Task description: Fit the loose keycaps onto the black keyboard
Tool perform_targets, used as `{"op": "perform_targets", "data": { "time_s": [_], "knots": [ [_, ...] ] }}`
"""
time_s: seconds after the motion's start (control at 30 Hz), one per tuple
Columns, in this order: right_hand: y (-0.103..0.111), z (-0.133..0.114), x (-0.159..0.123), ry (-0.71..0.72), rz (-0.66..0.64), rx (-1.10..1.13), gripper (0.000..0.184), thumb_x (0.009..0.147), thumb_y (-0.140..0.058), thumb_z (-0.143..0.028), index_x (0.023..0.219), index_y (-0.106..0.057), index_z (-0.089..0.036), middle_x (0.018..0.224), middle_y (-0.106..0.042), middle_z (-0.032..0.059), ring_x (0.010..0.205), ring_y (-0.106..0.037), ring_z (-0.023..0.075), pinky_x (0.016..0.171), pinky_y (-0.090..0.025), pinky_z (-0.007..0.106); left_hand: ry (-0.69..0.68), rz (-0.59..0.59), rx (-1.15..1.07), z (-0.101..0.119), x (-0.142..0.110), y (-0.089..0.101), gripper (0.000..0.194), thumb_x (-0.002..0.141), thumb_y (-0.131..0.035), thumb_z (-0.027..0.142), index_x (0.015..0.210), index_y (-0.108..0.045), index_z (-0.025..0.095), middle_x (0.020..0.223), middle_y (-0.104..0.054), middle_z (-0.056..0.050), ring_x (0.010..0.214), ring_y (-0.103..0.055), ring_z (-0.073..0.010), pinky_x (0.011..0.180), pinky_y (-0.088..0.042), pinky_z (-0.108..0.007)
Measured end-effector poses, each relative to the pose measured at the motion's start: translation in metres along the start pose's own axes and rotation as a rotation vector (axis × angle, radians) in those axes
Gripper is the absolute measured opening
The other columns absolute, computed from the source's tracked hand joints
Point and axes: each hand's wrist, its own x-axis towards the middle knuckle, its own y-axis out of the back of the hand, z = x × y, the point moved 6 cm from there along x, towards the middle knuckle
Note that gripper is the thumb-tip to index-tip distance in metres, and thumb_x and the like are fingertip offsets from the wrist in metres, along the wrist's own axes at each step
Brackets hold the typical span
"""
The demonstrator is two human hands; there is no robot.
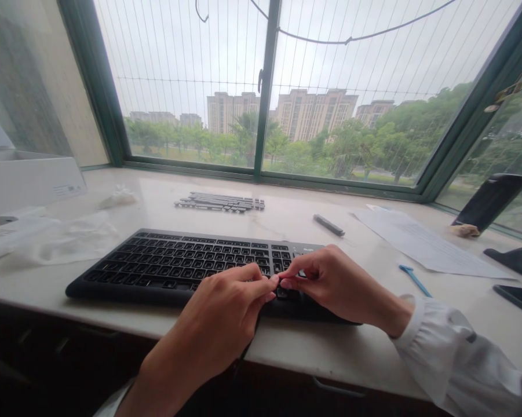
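Left hand: the left hand (226, 307) reaches over the front edge of the tabletop (287, 347), thumb and forefinger drawn together above the keyboard; I cannot tell whether they pinch anything.
Right hand: the right hand (334, 284), in a white sleeve (447, 347), brings thumb and forefinger close to the left fingertips; whatever may sit between them is too small to make out.
Keyboard: the black keyboard (165, 258) lies along the front edge, under both hands, rows of open key sockets showing.
Right side: a blue tool (415, 281) lies beyond the right wrist; a dark phone (519, 300) lies by the right edge, a paper sheet (430, 246) farther back.
Left side: crumpled plastic (76, 237) spreads near the left edge.
Behind the keyboard: a dark stick (329, 225) lies right of a heap of loose keys (219, 201), toward the back edge.
Back left corner: a white box (30, 182).
Back edge: a green-framed window (261, 116).
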Motion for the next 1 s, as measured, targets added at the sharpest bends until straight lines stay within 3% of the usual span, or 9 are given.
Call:
{"op": "perform_targets", "data": {
  "time_s": [0.3,0.57,1.0],
  "knots": [
    [-0.0005,0.0023,-0.0001,-0.027,0.017,-0.033,0.013,0.078,-0.066,-0.028,0.075,-0.077,-0.021,0.049,-0.056,-0.0023,0.047,-0.042,0.0074,0.043,-0.025,0.021,0.012,-0.014,-0.002,-0.0005,0.0004,-0.0009,0.031,0.095,-0.041,0.022,0.09,-0.071,0.028,0.082,-0.063,-0.001,0.068,-0.058,-0.0115,0.068,-0.048,-0.023],
    [-0.0041,0.0054,-0.0007,-0.143,-0.054,0.052,0.022,0.08,-0.062,-0.036,0.077,-0.075,-0.018,0.053,-0.058,-0.0008,0.05,-0.043,0.0086,0.044,-0.028,0.021,0.023,-0.047,0.035,0.0026,0.0008,0.0009,0.033,0.095,-0.039,0.017,0.095,-0.071,0.027,0.086,-0.062,0.0,0.071,-0.058,-0.0094,0.071,-0.046,-0.02],
    [-0.0009,0.0053,0.0028,-0.047,-0.056,-0.069,0.023,0.08,-0.062,-0.039,0.074,-0.074,-0.021,0.053,-0.056,-0.0023,0.051,-0.042,0.0083,0.047,-0.025,0.021,0.042,-0.072,0.076,0.0038,0.0027,0.0031,0.028,0.095,-0.044,0.021,0.096,-0.07,0.031,0.089,-0.064,0.003,0.076,-0.061,-0.0103,0.069,-0.042,-0.023]
  ]
}}
